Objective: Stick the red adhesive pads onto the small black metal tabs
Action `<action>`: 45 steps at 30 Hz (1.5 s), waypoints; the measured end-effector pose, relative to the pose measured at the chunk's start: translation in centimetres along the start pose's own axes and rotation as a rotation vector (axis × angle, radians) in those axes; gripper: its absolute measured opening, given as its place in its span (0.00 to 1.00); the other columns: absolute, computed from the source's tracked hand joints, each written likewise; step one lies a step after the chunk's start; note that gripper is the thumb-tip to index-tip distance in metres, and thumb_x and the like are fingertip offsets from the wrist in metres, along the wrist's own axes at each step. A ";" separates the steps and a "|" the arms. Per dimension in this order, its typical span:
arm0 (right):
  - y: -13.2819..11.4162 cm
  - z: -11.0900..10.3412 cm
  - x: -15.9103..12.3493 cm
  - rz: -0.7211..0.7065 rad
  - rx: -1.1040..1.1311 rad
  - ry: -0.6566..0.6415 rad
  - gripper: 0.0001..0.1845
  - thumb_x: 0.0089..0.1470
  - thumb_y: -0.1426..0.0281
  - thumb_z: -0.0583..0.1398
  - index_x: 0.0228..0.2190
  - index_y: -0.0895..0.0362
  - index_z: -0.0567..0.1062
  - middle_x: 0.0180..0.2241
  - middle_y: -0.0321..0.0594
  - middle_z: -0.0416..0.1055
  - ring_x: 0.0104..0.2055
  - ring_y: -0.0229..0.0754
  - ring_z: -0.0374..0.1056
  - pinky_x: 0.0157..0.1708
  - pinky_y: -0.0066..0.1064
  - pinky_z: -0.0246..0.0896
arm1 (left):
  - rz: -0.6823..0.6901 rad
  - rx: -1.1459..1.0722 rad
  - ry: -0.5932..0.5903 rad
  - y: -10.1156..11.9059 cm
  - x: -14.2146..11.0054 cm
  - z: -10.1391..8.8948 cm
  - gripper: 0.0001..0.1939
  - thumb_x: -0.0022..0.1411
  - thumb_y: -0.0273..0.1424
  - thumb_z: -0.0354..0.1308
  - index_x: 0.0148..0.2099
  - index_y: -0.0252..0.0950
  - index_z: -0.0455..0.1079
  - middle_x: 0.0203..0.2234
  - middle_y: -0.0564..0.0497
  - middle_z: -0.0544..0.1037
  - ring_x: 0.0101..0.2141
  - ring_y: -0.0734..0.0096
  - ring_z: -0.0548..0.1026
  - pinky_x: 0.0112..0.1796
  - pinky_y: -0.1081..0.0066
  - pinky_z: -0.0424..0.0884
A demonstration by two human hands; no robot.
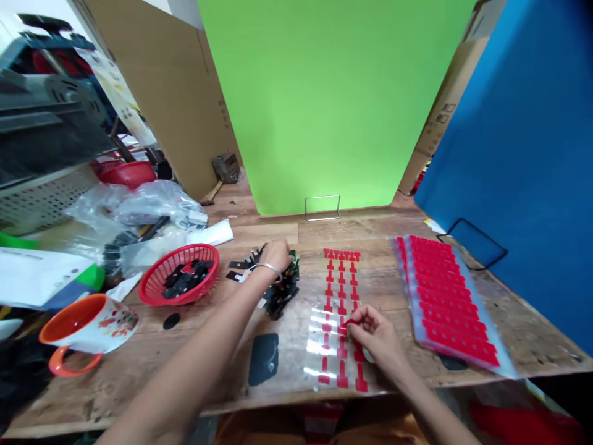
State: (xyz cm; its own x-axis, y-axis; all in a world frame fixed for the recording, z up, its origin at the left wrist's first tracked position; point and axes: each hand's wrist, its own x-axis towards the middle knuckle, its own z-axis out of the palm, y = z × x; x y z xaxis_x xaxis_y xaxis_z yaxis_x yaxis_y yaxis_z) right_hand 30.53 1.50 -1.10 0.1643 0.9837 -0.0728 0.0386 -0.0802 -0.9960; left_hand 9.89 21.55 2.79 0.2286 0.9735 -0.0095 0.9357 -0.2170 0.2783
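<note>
Head view, as I am standing by: the person's right hand is pinching a small red piece over the middle of a clear sheet, though I cannot tell whether the two are touching. Red T-shaped pieces are lying on that sheet in three columns, their long axis running away from the person, with a close-set row crossing the far end. Most of the sheet is stretching leftward and away from the right hand, so that hand is being the nearer one. The left hand is hanging over a heap of black pieces left of the sheet; its fingers are being hidden, so I cannot tell whether they are gripping anything. Farther left, a red basket is holding other black parts, while stacked sheets are lying on the surface to the right.
</note>
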 end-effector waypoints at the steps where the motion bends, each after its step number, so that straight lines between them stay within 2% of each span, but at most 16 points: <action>1: 0.2 0.1 -0.3 -0.001 0.013 0.014 0.08 0.41 0.69 0.62 0.22 0.56 0.66 0.21 0.32 0.64 0.23 0.35 0.60 0.24 0.26 0.55 | -0.037 0.017 -0.014 -1.1 0.2 -0.5 0.11 0.49 0.33 0.59 0.35 0.34 0.71 0.31 0.41 0.77 0.38 0.57 0.74 0.38 0.67 0.66; 4: 0.9 0.3 -0.6 -0.009 0.034 0.045 0.09 0.42 0.66 0.63 0.23 0.56 0.67 0.22 0.34 0.64 0.24 0.37 0.61 0.25 0.27 0.56 | -0.108 0.033 -0.058 -2.9 0.4 -0.8 0.13 0.43 0.33 0.63 0.34 0.34 0.70 0.29 0.42 0.78 0.36 0.57 0.75 0.36 0.68 0.66; 7: 1.6 0.5 -0.7 -0.005 0.039 0.059 0.10 0.42 0.65 0.63 0.23 0.56 0.67 0.22 0.34 0.64 0.24 0.37 0.60 0.24 0.27 0.56 | -0.130 0.003 -0.075 -3.3 0.4 -0.3 0.15 0.40 0.32 0.65 0.33 0.34 0.70 0.30 0.43 0.78 0.36 0.58 0.75 0.35 0.69 0.66; 10: 2.0 0.6 -0.9 -0.004 0.037 0.062 0.10 0.43 0.65 0.63 0.24 0.56 0.67 0.23 0.33 0.64 0.24 0.36 0.60 0.24 0.26 0.55 | -0.125 -0.058 -0.060 -3.4 0.2 -0.6 0.11 0.41 0.29 0.63 0.31 0.35 0.70 0.30 0.45 0.78 0.36 0.59 0.74 0.36 0.70 0.66; 14: 2.0 0.6 -1.1 0.008 0.040 0.069 0.11 0.44 0.64 0.63 0.25 0.56 0.67 0.23 0.34 0.64 0.25 0.37 0.61 0.23 0.26 0.55 | -0.079 -0.185 -0.040 -3.3 -1.1 -2.3 0.05 0.48 0.31 0.58 0.29 0.35 0.69 0.26 0.48 0.77 0.34 0.61 0.74 0.35 0.69 0.66; 17: 1.9 0.6 -1.1 0.008 0.039 0.089 0.11 0.43 0.63 0.63 0.25 0.55 0.67 0.22 0.35 0.65 0.25 0.37 0.61 0.23 0.27 0.56 | -0.021 -0.353 -0.048 -2.8 -3.8 -3.0 0.09 0.53 0.35 0.53 0.33 0.35 0.67 0.26 0.51 0.75 0.30 0.67 0.74 0.32 0.70 0.69; 21: 2.0 0.8 -1.1 -0.005 0.027 0.106 0.12 0.43 0.62 0.63 0.25 0.55 0.68 0.23 0.35 0.66 0.24 0.38 0.62 0.23 0.27 0.57 | 0.099 -0.844 -0.032 -1.4 -9.2 -1.5 0.15 0.53 0.36 0.56 0.41 0.35 0.64 0.32 0.51 0.74 0.31 0.68 0.74 0.32 0.68 0.71; 23: 2.0 0.9 -1.2 -0.007 0.017 0.109 0.11 0.43 0.62 0.63 0.24 0.55 0.68 0.23 0.35 0.66 0.24 0.38 0.62 0.23 0.27 0.57 | 0.140 -0.790 -0.020 -1.0 -12.1 -0.4 0.13 0.55 0.36 0.55 0.42 0.37 0.67 0.34 0.49 0.74 0.34 0.67 0.74 0.36 0.68 0.70; 25: 2.1 0.9 -1.2 -0.011 0.011 0.107 0.11 0.44 0.63 0.63 0.24 0.55 0.68 0.23 0.35 0.65 0.24 0.37 0.61 0.24 0.27 0.57 | 0.181 -0.582 -0.024 -0.8 -14.6 0.6 0.09 0.57 0.35 0.53 0.37 0.39 0.70 0.33 0.49 0.75 0.35 0.66 0.73 0.38 0.68 0.68; 27: 1.9 0.9 -1.2 -0.014 0.017 0.102 0.10 0.44 0.65 0.63 0.25 0.55 0.68 0.24 0.34 0.65 0.24 0.37 0.61 0.24 0.27 0.56 | 0.168 -0.445 -0.023 -0.8 -16.3 1.2 0.09 0.58 0.35 0.51 0.34 0.40 0.71 0.31 0.48 0.75 0.34 0.65 0.73 0.38 0.68 0.67; 30: 1.5 1.0 -1.3 -0.007 0.038 0.083 0.09 0.44 0.66 0.63 0.25 0.55 0.67 0.24 0.34 0.65 0.25 0.36 0.61 0.24 0.26 0.55 | 0.064 -0.489 -0.020 -0.5 -17.6 1.7 0.08 0.58 0.36 0.52 0.35 0.40 0.70 0.30 0.49 0.75 0.33 0.64 0.73 0.37 0.67 0.67; 32: 0.9 1.2 -1.5 0.003 0.049 0.065 0.08 0.45 0.67 0.62 0.25 0.55 0.67 0.24 0.33 0.64 0.25 0.36 0.60 0.24 0.26 0.55 | -0.050 -0.704 -0.064 0.2 -17.8 2.2 0.07 0.56 0.36 0.54 0.34 0.39 0.68 0.29 0.50 0.76 0.31 0.65 0.73 0.35 0.68 0.68; 36: -0.2 2.4 -2.0 0.008 0.068 0.036 0.07 0.45 0.69 0.61 0.25 0.55 0.66 0.22 0.31 0.62 0.23 0.34 0.58 0.23 0.25 0.54 | -0.352 -1.324 -0.347 3.1 -17.7 3.5 0.11 0.50 0.34 0.61 0.35 0.35 0.66 0.28 0.48 0.77 0.29 0.69 0.75 0.34 0.69 0.72; 38: -0.4 2.9 -2.0 -0.005 0.056 0.027 0.07 0.45 0.70 0.61 0.25 0.55 0.65 0.22 0.30 0.62 0.23 0.34 0.58 0.23 0.24 0.54 | -0.442 -1.530 -0.451 4.6 -17.5 4.2 0.13 0.48 0.29 0.63 0.37 0.33 0.66 0.29 0.48 0.77 0.29 0.71 0.76 0.37 0.70 0.72; 41: 0.0 3.4 -1.8 -0.018 0.049 0.033 0.07 0.45 0.70 0.60 0.26 0.55 0.65 0.23 0.30 0.62 0.23 0.34 0.59 0.23 0.24 0.55 | -0.501 -1.682 -0.458 6.4 -17.3 5.0 0.15 0.47 0.22 0.63 0.39 0.33 0.67 0.29 0.49 0.78 0.28 0.73 0.77 0.38 0.72 0.73; 45: 0.9 3.4 -1.4 -0.021 0.047 0.042 0.07 0.45 0.70 0.59 0.27 0.55 0.65 0.23 0.30 0.62 0.22 0.33 0.59 0.22 0.24 0.55 | -0.525 -1.698 -0.442 7.5 -17.1 5.7 0.15 0.48 0.19 0.61 0.41 0.31 0.68 0.30 0.46 0.78 0.29 0.71 0.78 0.36 0.72 0.74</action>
State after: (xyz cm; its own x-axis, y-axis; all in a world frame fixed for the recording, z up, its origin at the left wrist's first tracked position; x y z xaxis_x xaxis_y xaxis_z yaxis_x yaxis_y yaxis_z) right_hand 27.02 0.57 -2.09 0.2055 0.9773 -0.0508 -0.0039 -0.0511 -0.9987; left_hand 14.50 2.84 -0.47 0.3452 0.7595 -0.5513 -0.2622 0.6421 0.7204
